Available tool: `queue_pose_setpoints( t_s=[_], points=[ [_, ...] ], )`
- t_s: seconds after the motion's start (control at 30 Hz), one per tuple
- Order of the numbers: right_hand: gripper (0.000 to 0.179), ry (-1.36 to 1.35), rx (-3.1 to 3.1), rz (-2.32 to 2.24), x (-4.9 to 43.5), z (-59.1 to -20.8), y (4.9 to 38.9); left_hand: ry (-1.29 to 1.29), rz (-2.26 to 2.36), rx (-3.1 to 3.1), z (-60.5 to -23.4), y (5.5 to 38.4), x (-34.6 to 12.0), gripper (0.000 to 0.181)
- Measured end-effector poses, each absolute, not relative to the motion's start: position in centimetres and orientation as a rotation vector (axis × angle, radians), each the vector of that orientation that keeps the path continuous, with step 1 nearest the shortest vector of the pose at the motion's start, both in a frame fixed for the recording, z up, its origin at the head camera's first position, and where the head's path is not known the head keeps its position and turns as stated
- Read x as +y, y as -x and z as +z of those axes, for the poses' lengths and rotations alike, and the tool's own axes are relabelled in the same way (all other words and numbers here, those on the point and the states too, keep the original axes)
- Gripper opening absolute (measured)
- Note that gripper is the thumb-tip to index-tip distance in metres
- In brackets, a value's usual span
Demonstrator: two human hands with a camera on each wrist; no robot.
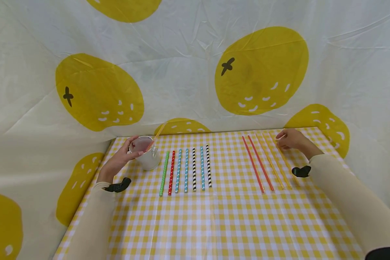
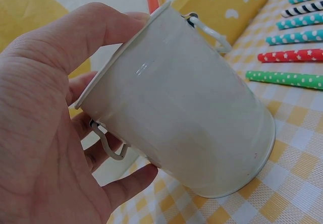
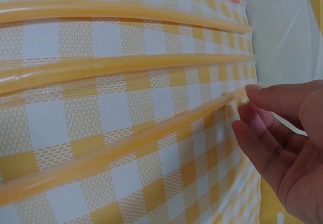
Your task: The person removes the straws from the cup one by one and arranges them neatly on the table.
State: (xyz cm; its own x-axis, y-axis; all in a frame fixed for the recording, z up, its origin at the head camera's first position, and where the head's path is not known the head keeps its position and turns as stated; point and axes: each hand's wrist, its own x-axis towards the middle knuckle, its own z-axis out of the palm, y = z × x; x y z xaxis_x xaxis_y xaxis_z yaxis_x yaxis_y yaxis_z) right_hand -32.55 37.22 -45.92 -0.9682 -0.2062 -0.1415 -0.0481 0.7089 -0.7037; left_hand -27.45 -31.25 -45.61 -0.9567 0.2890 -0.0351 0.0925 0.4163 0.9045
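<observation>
My left hand (image 1: 118, 160) grips a small white metal bucket (image 2: 176, 103), thumb over its rim and fingers around the far side. The bucket has small side handles. Orange-yellow and red straws (image 1: 156, 133) stick up out of it. At the far right of the table my right hand (image 1: 290, 140) pinches the far end of a yellow straw (image 3: 126, 146) between thumb and fingertips. That straw lies along the cloth, the rightmost of its row. Two more yellow straws (image 3: 126, 62) lie beside it, with two red straws (image 1: 253, 164) to their left.
Between the hands lies a row of patterned straws: a green dotted one (image 1: 164, 173), a red one (image 1: 172, 173), several blue dotted and black-striped ones (image 1: 194, 169). A yellow checked cloth (image 1: 195, 224) covers the table. A white curtain with yellow fruit (image 1: 178, 83) hangs behind.
</observation>
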Motion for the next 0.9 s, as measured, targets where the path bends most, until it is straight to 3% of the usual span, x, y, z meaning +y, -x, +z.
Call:
queue_pose_setpoints(
  t_s=[0.9],
  points=[
    [0.033,0.581,2.687,-1.364,28.7,-43.7,33.5,-0.344,1.588,2.456,-45.6,27.5,-31.6,0.083]
  ],
)
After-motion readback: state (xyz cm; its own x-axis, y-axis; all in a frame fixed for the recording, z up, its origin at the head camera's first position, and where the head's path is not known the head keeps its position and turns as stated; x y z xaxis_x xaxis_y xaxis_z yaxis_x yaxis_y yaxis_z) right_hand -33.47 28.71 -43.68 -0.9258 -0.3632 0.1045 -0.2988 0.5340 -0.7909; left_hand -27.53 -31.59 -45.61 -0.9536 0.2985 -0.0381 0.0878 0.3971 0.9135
